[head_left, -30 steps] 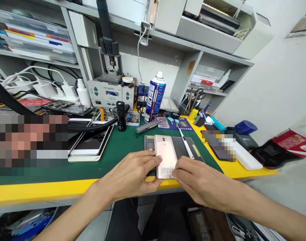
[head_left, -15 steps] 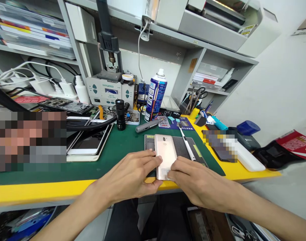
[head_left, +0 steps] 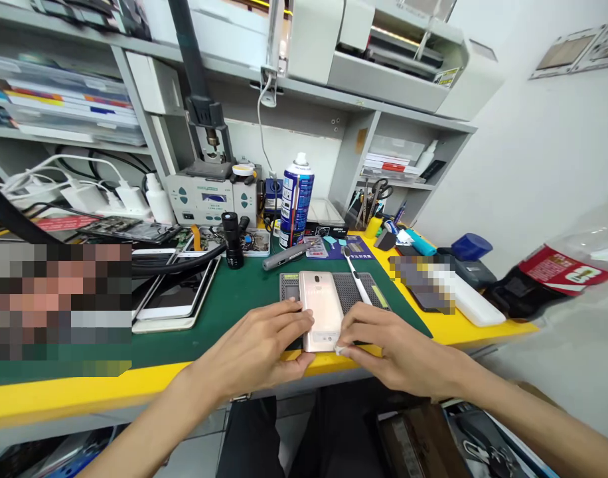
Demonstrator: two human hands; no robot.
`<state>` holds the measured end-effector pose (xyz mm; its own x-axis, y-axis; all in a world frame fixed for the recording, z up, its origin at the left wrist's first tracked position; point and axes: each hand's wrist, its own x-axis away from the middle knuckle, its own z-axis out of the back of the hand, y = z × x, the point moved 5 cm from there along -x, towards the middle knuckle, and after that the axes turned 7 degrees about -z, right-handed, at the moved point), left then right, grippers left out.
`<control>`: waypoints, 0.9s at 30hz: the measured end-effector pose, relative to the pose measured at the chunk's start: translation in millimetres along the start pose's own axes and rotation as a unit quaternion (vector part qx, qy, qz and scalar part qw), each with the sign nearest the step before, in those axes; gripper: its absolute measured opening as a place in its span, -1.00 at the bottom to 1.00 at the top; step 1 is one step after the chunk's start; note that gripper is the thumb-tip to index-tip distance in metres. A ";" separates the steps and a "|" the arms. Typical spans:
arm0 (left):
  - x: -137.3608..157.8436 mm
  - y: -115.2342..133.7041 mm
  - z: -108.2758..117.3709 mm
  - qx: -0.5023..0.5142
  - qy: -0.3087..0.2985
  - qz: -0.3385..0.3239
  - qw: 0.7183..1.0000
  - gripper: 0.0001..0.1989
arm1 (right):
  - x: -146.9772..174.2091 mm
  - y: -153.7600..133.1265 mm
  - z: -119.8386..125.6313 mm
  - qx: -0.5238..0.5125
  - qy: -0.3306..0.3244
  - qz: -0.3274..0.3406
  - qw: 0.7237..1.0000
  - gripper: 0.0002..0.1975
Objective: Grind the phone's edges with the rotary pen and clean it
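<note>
A pale gold smartphone [head_left: 322, 302] lies back side up near the bench's front edge, its camera end pointing away from me. My left hand [head_left: 264, 345] grips it from the left, fingers on the side and back, thumb by the bottom edge. At the lower right corner, my right hand [head_left: 388, 342] pinches a small white scrap [head_left: 339, 350], perhaps a wipe, against the phone. Under and beyond the phone is a dark perforated pad [head_left: 328, 282]. A white toothbrush-like brush [head_left: 358, 277] rests on that pad, right of the phone.
Behind the pad lie a grey pen-shaped screwdriver [head_left: 290, 255] and a blue spray can [head_left: 297, 202]. Tablets [head_left: 172, 292] and a black flashlight [head_left: 231, 240] are to the left. A dark phone [head_left: 418, 285], a white bar [head_left: 466, 295] and a cola bottle [head_left: 547, 272] line the right.
My right hand has moved the white scrap from the phone's lower back to its bottom right corner, uncovering the label area. My left hand keeps its hold. The camera view has shifted.
</note>
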<state>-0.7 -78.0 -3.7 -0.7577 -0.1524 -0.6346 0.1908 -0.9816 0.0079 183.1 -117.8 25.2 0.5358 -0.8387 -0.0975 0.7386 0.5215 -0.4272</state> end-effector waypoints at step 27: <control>-75.4 -64.6 23.8 0.217 0.034 0.200 0.955 -0.67 | -48.9 -3.4 111.6 0.075 0.230 0.060 0.969 -0.83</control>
<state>29.3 -5.9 62.0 -0.6329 -0.5318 -0.5627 0.1682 -0.8039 0.5705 200.1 -61.0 131.8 0.4086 -0.7340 -0.5425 0.7520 0.6076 -0.2556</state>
